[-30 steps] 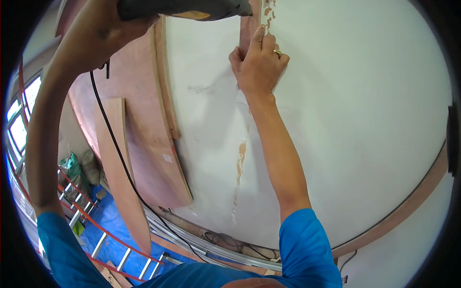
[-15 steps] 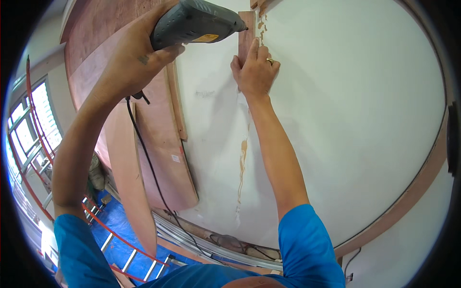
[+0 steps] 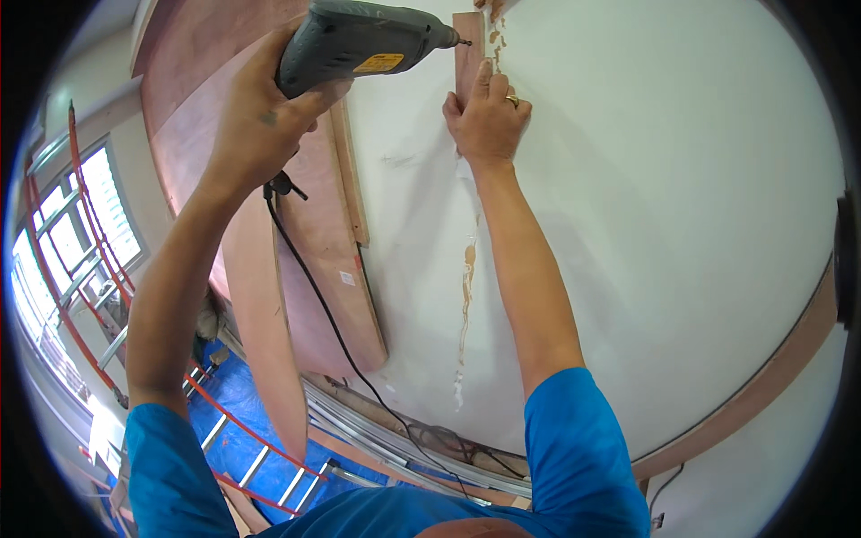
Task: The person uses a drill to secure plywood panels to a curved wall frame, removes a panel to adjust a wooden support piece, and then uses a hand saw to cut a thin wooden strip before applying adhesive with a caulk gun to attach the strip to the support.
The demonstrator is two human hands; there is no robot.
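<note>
My left hand (image 3: 265, 112) is wrapped round the grip of a dark grey power drill (image 3: 368, 45), held up near the top of the view. Its thin bit (image 3: 464, 42) points right, over the face of a narrow brown wooden strip (image 3: 468, 67). Whether the bit touches the wood I cannot tell. Lower down on the same strip, my right hand (image 3: 491, 121) holds it upright against the white wall (image 3: 664, 197), thumb at the left edge and index finger pointing up along it. A ring sits on one finger. From the drill hangs a black cord (image 3: 323, 314).
Brown glue streaks (image 3: 468, 278) run down the wall below the strip. Curved plywood panels (image 3: 323, 287) lean at the left, beside a long pointed board (image 3: 265, 341). An orange-railed ladder (image 3: 260, 462) stands over blue sheeting (image 3: 229, 386). Metal channels (image 3: 359, 439) lie along the wall's foot.
The whole view has shifted slightly, so most things sit a little farther right. More of the drill bit shows now in front of the strip. Both hands keep their holds.
</note>
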